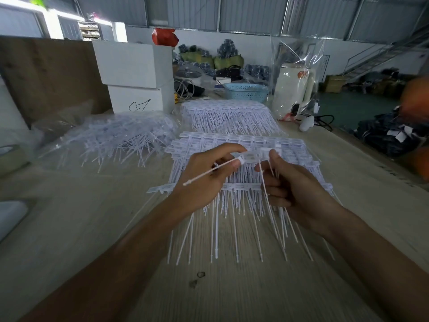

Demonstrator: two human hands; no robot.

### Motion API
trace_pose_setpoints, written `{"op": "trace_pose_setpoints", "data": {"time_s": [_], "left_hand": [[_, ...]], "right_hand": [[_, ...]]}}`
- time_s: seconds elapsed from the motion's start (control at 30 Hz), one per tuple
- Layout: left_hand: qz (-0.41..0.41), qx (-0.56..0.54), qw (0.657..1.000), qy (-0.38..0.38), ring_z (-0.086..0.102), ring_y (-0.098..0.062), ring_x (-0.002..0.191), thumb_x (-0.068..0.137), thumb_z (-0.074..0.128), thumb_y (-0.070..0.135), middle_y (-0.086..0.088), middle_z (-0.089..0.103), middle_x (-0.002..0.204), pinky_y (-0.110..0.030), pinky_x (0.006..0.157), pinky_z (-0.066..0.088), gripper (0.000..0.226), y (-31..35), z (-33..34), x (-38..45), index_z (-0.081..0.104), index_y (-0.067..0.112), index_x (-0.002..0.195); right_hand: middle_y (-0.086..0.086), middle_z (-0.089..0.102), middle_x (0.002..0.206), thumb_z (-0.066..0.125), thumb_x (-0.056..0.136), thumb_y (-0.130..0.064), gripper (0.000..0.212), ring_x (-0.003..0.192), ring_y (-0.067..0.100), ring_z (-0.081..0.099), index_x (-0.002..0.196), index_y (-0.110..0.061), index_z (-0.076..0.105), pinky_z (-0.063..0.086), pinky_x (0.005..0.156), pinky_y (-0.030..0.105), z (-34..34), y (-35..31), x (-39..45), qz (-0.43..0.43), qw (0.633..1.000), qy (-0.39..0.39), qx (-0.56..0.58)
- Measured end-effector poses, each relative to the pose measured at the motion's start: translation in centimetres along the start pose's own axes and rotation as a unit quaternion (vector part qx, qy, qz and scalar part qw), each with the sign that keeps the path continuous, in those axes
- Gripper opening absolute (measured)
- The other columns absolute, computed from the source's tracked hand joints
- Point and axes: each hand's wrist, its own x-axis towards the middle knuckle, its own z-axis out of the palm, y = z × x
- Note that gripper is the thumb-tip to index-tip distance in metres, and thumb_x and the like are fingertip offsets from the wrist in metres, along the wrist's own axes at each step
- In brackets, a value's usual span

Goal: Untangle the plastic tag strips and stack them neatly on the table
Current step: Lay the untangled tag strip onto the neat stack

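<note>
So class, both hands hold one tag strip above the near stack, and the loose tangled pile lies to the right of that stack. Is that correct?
Not quite. The head view shows the tangled pile to the left of the near stack, not the right. Left hand and right hand do hold one tag strip above it.

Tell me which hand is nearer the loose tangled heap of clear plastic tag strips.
Left. The left hand sits just right of the heap; the right hand is farther right.

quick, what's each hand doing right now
Left hand: fingers pinch one end of the tag strip.
Right hand: fingers pinch the strip's other end.
</note>
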Motion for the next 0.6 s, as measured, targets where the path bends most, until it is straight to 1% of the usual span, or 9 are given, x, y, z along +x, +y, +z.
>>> {"op": "trace_pose_setpoints", "data": {"time_s": [0.03,0.1,0.17,0.23,0.33,0.37,0.43,0.5,0.6], "left_hand": [[-0.006,0.001,1.000,0.003,0.068,-0.012,0.074,0.098,0.063,0.017,0.005,0.071,0.081,-0.029,0.067,0.053,0.020,0.00,0.02,-0.04,0.068,0.029,0.113],[-0.015,-0.004,1.000,0.010,0.069,-0.011,0.076,0.098,0.063,0.017,0.004,0.073,0.085,-0.035,0.068,0.055,0.021,0.04,0.06,-0.13,0.069,0.029,0.114],[-0.016,-0.006,1.000,0.014,0.070,-0.006,0.080,0.098,0.063,0.016,0.005,0.075,0.090,-0.034,0.071,0.056,0.022,0.07,0.03,-0.15,0.071,0.029,0.113],[-0.016,0.000,1.000,0.005,0.069,-0.005,0.084,0.098,0.062,0.015,0.005,0.075,0.096,-0.032,0.074,0.056,0.021,-0.01,0.02,-0.10,0.072,0.022,0.115],[-0.013,0.004,1.000,-0.016,0.067,-0.002,0.088,0.100,0.058,0.010,0.004,0.074,0.102,-0.022,0.078,0.052,0.023,-0.20,0.04,0.08,0.072,0.014,0.117],[-0.012,0.004,1.000,-0.020,0.066,0.001,0.087,0.100,0.057,0.008,0.006,0.073,0.099,-0.017,0.078,0.049,0.023,-0.25,0.05,0.13,0.072,0.012,0.116],[-0.005,0.019,1.000,-0.018,0.063,0.002,0.082,0.101,0.054,0.006,0.012,0.068,0.092,-0.011,0.077,0.045,0.022,-0.38,-0.09,0.18,0.072,0.013,0.112],[-0.003,0.024,1.000,-0.014,0.064,0.001,0.083,0.102,0.054,0.007,0.016,0.067,0.093,-0.012,0.077,0.047,0.023,-0.53,-0.35,0.22,0.072,0.015,0.112],[-0.007,0.028,1.000,-0.004,0.066,-0.003,0.086,0.099,0.060,0.014,0.012,0.070,0.097,-0.015,0.073,0.047,0.022,-0.64,-0.57,0.08,0.072,0.020,0.116]], "right_hand": [[0.001,0.019,0.069,0.068,0.081,-0.056,0.050,0.055,0.012,0.017,0.095,-0.008,0.069,0.020,0.043,0.022,0.12,0.09,-0.11,-0.013,0.999,-0.006,-0.043],[-0.003,0.025,0.060,0.068,0.079,-0.055,0.051,0.049,0.010,0.023,0.089,-0.005,0.070,0.023,0.043,0.021,0.53,0.45,-0.37,-0.046,0.989,-0.005,-0.139],[-0.007,0.033,0.052,0.064,0.086,-0.048,0.045,0.044,0.008,0.029,0.081,-0.004,0.067,0.028,0.043,0.020,0.92,0.79,-0.51,-0.077,0.979,0.006,-0.191],[-0.008,0.035,0.049,0.056,0.094,-0.041,0.042,0.041,0.008,0.029,0.074,-0.005,0.062,0.027,0.042,0.021,1.08,0.95,-0.44,-0.088,0.977,0.020,-0.195],[-0.005,0.031,0.047,0.052,0.095,-0.045,0.045,0.040,0.010,0.025,0.068,-0.009,0.057,0.025,0.042,0.021,0.91,0.92,-0.23,-0.070,0.980,0.024,-0.186],[-0.004,0.031,0.047,0.052,0.094,-0.046,0.046,0.040,0.011,0.026,0.066,-0.010,0.056,0.025,0.042,0.022,0.83,0.92,-0.16,-0.072,0.977,0.025,-0.201],[-0.007,0.036,0.045,0.049,0.094,-0.048,0.047,0.040,0.009,0.032,0.062,-0.014,0.056,0.029,0.044,0.020,0.77,0.95,-0.11,-0.102,0.956,0.037,-0.272],[-0.010,0.039,0.044,0.045,0.094,-0.048,0.047,0.040,0.004,0.035,0.060,-0.018,0.055,0.031,0.047,0.016,0.70,0.82,-0.04,-0.126,0.941,0.044,-0.310],[-0.009,0.038,0.047,0.045,0.098,-0.046,0.048,0.042,0.008,0.035,0.062,-0.016,0.052,0.032,0.047,0.021,0.21,0.71,0.09,-0.098,0.961,0.041,-0.254]]}}
